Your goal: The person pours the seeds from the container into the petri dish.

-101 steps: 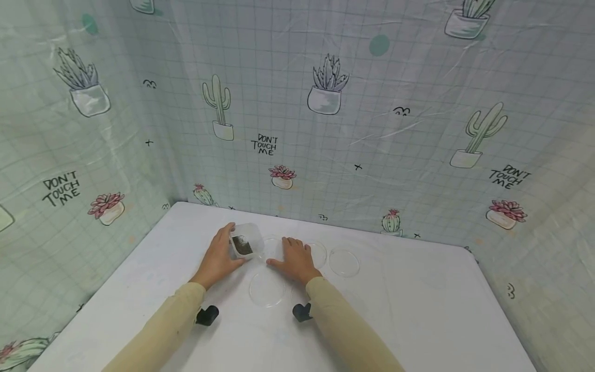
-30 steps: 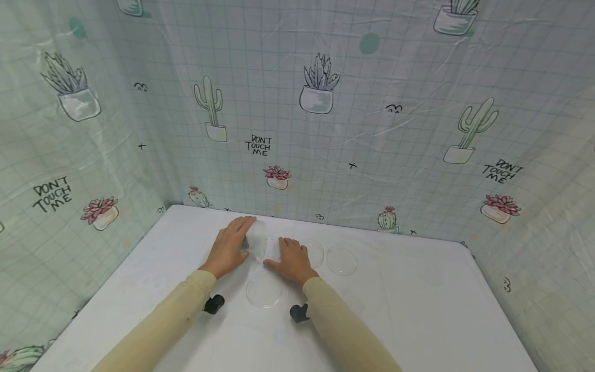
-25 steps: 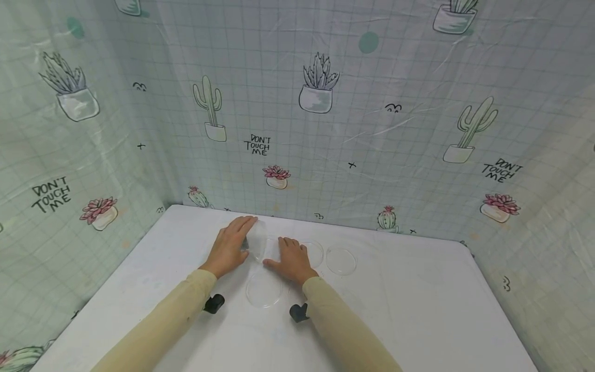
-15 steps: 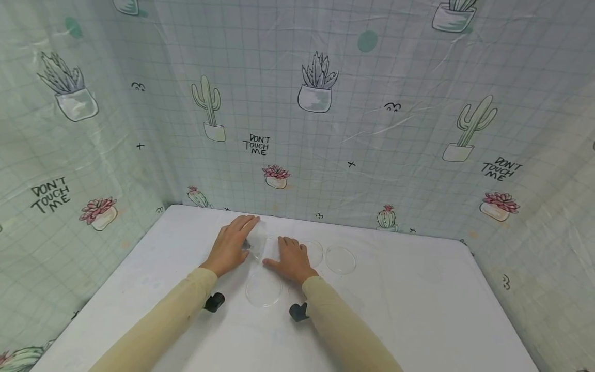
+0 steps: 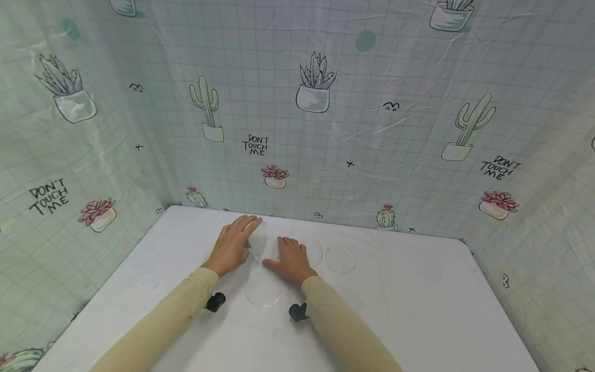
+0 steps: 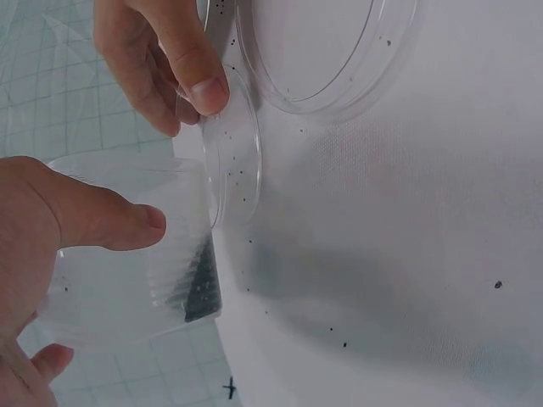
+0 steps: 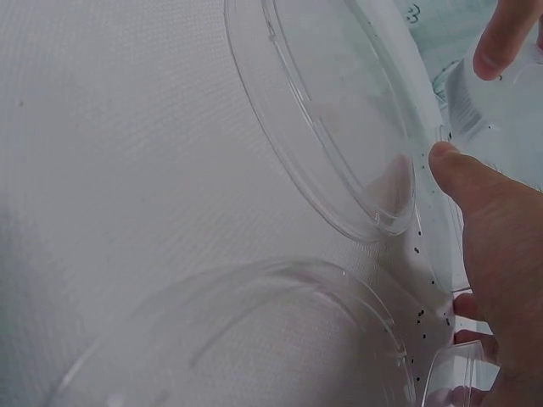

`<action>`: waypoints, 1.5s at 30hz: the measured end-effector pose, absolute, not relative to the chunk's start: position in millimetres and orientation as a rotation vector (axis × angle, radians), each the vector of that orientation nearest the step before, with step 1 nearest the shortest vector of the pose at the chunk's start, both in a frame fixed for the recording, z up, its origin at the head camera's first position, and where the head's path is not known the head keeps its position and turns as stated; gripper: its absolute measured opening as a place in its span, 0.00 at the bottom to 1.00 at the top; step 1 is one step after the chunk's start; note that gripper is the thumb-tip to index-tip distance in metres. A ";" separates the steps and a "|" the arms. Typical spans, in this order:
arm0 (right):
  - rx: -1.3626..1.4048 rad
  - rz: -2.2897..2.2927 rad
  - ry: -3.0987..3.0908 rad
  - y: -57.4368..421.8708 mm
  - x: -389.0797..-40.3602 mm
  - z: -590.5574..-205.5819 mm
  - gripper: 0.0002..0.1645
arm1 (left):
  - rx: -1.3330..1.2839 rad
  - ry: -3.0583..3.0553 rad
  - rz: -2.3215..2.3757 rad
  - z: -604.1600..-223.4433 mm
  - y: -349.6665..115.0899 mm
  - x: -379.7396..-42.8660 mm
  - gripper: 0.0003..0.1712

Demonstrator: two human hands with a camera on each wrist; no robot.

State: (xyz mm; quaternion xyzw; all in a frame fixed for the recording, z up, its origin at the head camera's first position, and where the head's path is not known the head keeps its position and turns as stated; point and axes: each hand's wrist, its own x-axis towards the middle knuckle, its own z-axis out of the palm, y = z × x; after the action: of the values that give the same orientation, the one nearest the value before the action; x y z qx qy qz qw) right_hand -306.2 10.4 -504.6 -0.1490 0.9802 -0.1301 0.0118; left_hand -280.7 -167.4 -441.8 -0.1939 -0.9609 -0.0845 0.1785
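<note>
My left hand (image 5: 229, 247) grips a translucent plastic tub (image 6: 110, 280), thumb on one side and fingers round the other. The tub lies tipped toward the right, and dark grains (image 6: 202, 288) show through its wall near the low corner. Just beside it, a clear petri dish (image 6: 246, 161) sits on the table. My right hand (image 5: 293, 258) holds that dish at the rim, thumb at its near edge and fingers on the far side. Small dark specks dot the dish and the tabletop around it.
More clear round dishes lie on the white table (image 5: 418, 299): one dish (image 5: 340, 259) to the right, one dish (image 5: 314, 253) beside the right hand, and one dish (image 5: 263, 289) in front. A printed cactus curtain (image 5: 344, 129) rises behind the table edge.
Over the earlier frames the left hand has turned the tub to the right, away from facing me, and moved slightly toward the dish. The right hand stays in place.
</note>
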 end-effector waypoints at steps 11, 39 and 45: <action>-0.505 -0.398 3.091 11.7 -305.0 -505.9 0.54 | -0.603 -2.699 -0.189 -440.2 -167.6 -283.5 0.52; -0.517 -0.426 3.093 11.5 -303.0 -503.5 0.52 | -0.662 -2.675 -0.151 -435.0 -163.2 -285.0 0.49; -0.500 -0.415 3.087 11.8 -303.3 -504.3 0.52 | -0.688 -2.648 -0.132 -437.0 -161.7 -286.2 0.49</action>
State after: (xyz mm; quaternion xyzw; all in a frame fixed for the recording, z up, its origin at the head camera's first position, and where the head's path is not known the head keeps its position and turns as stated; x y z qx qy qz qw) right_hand -303.3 11.8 -504.3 -0.1584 0.9785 -0.1316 -0.0064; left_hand -286.2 -161.7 -437.0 -0.2462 -0.9472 -0.0472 0.2000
